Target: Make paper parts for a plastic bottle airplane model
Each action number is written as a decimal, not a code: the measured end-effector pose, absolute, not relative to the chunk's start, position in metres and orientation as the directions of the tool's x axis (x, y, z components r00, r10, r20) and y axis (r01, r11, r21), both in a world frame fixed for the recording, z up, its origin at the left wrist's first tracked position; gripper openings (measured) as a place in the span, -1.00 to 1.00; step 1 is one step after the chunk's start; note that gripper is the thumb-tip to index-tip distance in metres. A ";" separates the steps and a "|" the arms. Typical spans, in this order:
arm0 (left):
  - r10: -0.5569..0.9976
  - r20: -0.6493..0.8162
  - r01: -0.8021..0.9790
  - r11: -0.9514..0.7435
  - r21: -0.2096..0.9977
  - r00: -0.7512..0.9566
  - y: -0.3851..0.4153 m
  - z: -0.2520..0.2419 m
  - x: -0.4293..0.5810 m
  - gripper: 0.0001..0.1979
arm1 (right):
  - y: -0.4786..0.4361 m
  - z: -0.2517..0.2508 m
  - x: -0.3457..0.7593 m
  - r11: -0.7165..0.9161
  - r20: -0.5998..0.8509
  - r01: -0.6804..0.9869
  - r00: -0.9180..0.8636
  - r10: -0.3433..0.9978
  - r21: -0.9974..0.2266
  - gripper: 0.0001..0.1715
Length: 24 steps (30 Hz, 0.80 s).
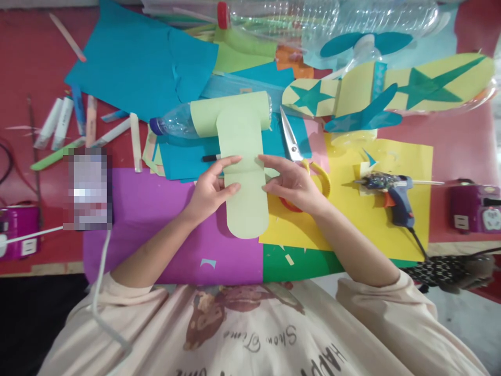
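Note:
A pale green paper strip (247,203) with a rounded end extends toward me from a plastic bottle (176,119) lying on its side. Pale green paper also wraps the bottle's body, and its blue cap points left. My left hand (213,190) pinches the strip's left edge between thumb and fingers. On the opposite edge, my right hand (291,183) grips the strip the same way. Scissors (291,138) with yellow and red handles lie beside and partly under my right hand. A dark pen (211,157) shows partly behind the strip.
A glue gun (395,196) rests on yellow paper (344,224) at right. Behind it stands a bottle airplane with star-marked yellow wings (442,83). Markers (62,122) and a phone (92,190) lie left. Blue sheets (133,57) and clear bottles (285,15) lie at the back.

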<state>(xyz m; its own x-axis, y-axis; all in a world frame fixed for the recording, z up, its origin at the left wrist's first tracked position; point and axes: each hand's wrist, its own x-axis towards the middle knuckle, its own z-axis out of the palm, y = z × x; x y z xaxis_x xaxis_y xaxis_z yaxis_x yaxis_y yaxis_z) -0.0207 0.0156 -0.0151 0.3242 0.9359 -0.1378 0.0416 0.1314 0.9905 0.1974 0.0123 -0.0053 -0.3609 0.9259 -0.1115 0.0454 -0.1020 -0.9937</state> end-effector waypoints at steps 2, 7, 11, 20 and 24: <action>0.944 -0.111 0.047 0.102 0.994 0.311 0.016 -0.017 -0.019 -0.46 | 0.014 0.001 0.203 -0.047 -0.098 0.189 -0.271 0.957 -0.981 -0.62; 0.945 -0.094 0.072 0.075 0.995 0.312 0.015 -0.021 -0.019 -0.47 | 0.006 0.027 0.228 0.005 -0.029 0.764 -0.030 0.999 -0.645 -0.68; 0.948 -0.117 0.086 0.095 0.992 0.296 0.012 -0.019 -0.018 -0.50 | -0.007 0.033 0.238 -0.024 -0.146 0.970 -0.012 0.989 -0.241 -0.44; 0.939 -0.174 0.086 0.155 0.984 0.297 -0.002 -0.013 -0.025 -0.50 | 0.008 0.017 0.227 -0.114 -0.290 0.989 0.084 0.953 -0.089 -0.24; 0.933 -0.196 0.054 0.189 0.981 0.301 -0.003 -0.015 -0.028 -0.49 | 0.006 0.011 0.231 -0.174 -0.173 0.944 0.128 0.977 -0.282 -0.39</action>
<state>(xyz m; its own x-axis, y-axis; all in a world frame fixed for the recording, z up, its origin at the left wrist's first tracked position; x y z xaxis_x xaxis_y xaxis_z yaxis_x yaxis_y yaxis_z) -0.0277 -0.0030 -0.0150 0.3014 0.9331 -0.1961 0.0539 0.1887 0.9806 0.2313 0.0064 0.0111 0.1280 0.9766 -0.1727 0.9435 -0.1735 -0.2823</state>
